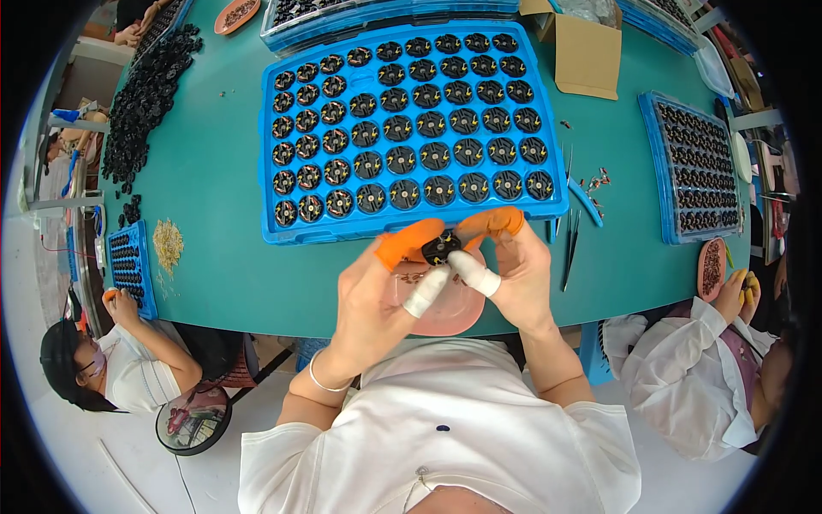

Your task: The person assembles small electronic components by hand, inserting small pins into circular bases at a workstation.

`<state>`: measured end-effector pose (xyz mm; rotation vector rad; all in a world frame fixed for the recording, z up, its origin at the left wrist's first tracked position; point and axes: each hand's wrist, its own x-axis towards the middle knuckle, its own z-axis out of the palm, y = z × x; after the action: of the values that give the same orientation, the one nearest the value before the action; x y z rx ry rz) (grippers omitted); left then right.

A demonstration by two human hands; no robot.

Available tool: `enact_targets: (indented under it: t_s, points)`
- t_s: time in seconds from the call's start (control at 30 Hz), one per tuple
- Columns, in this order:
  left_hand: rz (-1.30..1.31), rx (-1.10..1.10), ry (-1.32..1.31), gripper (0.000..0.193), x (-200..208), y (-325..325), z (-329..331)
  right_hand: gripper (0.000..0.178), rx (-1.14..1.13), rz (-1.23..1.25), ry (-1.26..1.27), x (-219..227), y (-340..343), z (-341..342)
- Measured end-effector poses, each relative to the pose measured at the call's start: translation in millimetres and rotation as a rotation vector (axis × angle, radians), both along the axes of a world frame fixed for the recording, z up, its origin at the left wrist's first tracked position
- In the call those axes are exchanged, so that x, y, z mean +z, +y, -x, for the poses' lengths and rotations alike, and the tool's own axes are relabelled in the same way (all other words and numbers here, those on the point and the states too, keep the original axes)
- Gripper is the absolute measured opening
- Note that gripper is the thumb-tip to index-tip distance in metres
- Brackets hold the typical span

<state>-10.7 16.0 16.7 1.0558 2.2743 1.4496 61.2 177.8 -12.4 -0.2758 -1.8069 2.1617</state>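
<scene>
Bowl [454, 319] under disc [441, 248] in L hand [372, 281] & R hand [524, 278], tray [342, 229] nr.

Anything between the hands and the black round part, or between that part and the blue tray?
Nothing visible: the left hand and right hand both hold the black round part. Toward the blue tray, only their orange-covered fingertips sit at the part's far side; no other object shows in between.
</scene>
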Motion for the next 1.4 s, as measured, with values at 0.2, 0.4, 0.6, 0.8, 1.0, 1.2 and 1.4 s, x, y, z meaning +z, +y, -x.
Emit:
enact_targets:
  t_s: [0.2,0.4,0.6,0.8,1.0,1.2,1.4]
  points:
    - [-0.122,0.123,-0.217,0.041,-11,-7,2,0.030,0.091,0.059,-0.103,-5,-2,0]
    - [-0.297,0.161,-0.549,0.031,-16,-17,7,0.025,0.220,-1.287,-0.141,-23,-7,-16]
    - [-0.359,0.199,-0.677,0.020,-24,-18,6,0.021,0.261,-1.491,-0.157,-29,-10,-16]
    - [-0.073,0.141,-0.798,0.019,-27,-20,-4,0.020,0.087,-0.811,-0.049,-8,-7,-9]
    - [-0.249,0.068,-0.805,0.020,-27,-13,-4,0.021,-0.073,-0.812,0.169,0,-10,-7]
    - [-0.274,0.047,-0.755,0.019,-22,-10,-3,0.025,-0.041,-0.558,0.076,-4,-5,-11]
    - [-0.361,0.073,-0.708,0.015,-16,-4,-6,0.026,0.038,-0.103,-0.023,-5,-1,-7]
